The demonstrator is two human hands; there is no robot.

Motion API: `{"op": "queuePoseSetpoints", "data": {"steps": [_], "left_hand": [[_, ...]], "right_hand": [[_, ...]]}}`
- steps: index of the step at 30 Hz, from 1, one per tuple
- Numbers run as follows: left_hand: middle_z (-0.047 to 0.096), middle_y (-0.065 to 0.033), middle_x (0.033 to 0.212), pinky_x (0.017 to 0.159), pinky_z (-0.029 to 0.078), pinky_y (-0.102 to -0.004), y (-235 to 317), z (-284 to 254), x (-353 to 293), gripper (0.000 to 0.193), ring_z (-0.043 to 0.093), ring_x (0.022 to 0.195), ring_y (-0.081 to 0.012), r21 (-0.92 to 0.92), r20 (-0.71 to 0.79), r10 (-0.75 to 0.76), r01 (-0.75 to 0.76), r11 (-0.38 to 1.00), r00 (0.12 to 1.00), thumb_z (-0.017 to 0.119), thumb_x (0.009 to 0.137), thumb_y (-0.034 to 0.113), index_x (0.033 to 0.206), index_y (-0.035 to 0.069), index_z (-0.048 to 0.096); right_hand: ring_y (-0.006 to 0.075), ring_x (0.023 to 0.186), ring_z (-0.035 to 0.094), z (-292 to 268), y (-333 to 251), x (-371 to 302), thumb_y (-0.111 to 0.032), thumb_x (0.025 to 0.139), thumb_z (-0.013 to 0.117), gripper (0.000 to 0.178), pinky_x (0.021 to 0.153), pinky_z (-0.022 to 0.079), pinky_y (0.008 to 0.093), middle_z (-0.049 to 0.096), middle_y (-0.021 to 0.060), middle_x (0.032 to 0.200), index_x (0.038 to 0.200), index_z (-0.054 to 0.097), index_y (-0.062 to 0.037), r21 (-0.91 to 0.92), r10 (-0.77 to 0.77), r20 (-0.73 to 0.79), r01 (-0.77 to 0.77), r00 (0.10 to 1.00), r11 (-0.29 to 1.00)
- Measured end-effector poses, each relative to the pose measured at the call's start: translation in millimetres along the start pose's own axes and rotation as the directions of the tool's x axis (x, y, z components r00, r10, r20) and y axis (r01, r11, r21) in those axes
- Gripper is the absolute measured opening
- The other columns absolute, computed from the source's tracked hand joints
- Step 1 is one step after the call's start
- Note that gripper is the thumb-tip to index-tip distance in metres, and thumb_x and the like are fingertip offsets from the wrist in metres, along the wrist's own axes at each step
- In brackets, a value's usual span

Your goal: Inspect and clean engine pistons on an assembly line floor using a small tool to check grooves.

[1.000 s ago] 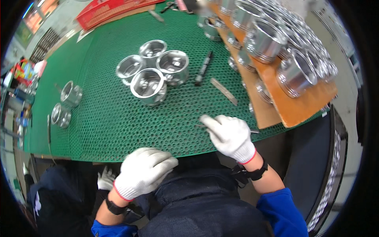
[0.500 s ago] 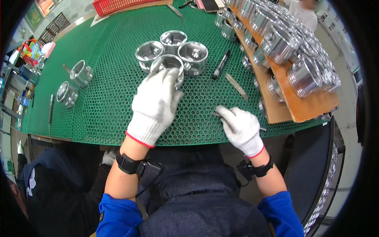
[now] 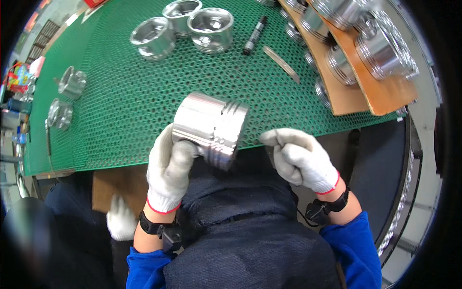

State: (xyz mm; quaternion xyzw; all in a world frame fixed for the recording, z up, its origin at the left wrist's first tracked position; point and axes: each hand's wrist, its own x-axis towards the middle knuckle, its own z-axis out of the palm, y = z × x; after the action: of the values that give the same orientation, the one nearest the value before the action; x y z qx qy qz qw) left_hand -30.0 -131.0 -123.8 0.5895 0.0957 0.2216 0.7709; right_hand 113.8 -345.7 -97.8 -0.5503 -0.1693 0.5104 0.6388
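Note:
My left hand (image 3: 168, 168), in a white knit glove, grips a shiny metal piston (image 3: 204, 123) above the near edge of the green mat. The piston lies on its side in the air, its ring grooves facing right. My thumb is by the pin hole. To the right, my right hand (image 3: 305, 161), gloved too, is apart from the piston with its fingers curled closed. A thin dark edge shows below its fingertips, too little to name. Three more pistons stand open side up farther off, among them a piston (image 3: 210, 31).
On the green perforated mat (image 3: 120, 111) lie a black marker (image 3: 255, 35) and a thin metal blade (image 3: 281, 64). Wooden boards (image 3: 380, 94) stacked with pistons stand at right. Two pistons, one a piston (image 3: 60, 114), sit at left. Another person's gloved hand (image 3: 120, 219) is at lower left.
My left hand has lifted the nearest piston from the group and brought it toward me, turned on its side. My right hand stays closed near the mat's edge. The view has shifted.

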Motion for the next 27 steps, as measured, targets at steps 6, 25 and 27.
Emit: {"op": "queuePoseSetpoints", "data": {"steps": [6, 25, 27], "left_hand": [[0.067, -0.0192, 0.096, 0.076, 0.052, -0.0390, 6.6, -12.6, -0.8, 0.034, 0.065, 0.083, -0.0366, 0.707, 0.252, 0.047, -0.217, 0.673, 0.967, 0.073, 0.077, 0.010, 0.107, -0.003, 0.063], [0.061, -0.0085, 0.107, 0.083, 0.050, -0.0276, 11.2, -5.9, 19.8, 0.045, 0.059, 0.092, -0.0129, 0.282, -0.180, -0.086, 0.136, 0.950, 0.980, 0.065, 0.083, 0.012, 0.123, -0.005, 0.051], [0.062, -0.0089, 0.107, 0.083, 0.051, -0.0289, 17.5, -2.3, 25.8, 0.050, 0.059, 0.092, -0.0134, 0.309, -0.175, -0.069, 0.121, 0.943, 0.982, 0.070, 0.079, 0.008, 0.123, -0.005, 0.050]], "right_hand": [[0.0023, 0.052, 0.037, -7.0, 33.7, -16.1, -0.021, 0.096, 0.050, 0.043, 0.047, 0.031, 0.0165, 0.046, -0.0037, 0.066, 0.132, 0.053, 0.0026, -0.011, 0.131, -0.062, -0.132, 0.989, 0.991], [0.0022, 0.056, 0.042, -4.7, 32.4, -12.6, -0.009, 0.096, 0.050, 0.035, 0.051, 0.035, 0.0170, 0.056, -0.0019, 0.072, 0.129, 0.059, -0.0008, -0.109, 0.129, -0.139, -0.145, 0.982, 0.983], [0.0023, 0.055, 0.041, 1.2, 26.4, -8.9, -0.009, 0.096, 0.050, 0.035, 0.051, 0.035, 0.0171, 0.056, -0.0017, 0.072, 0.129, 0.059, -0.0012, -0.118, 0.122, -0.146, -0.139, 0.982, 0.983]]}}
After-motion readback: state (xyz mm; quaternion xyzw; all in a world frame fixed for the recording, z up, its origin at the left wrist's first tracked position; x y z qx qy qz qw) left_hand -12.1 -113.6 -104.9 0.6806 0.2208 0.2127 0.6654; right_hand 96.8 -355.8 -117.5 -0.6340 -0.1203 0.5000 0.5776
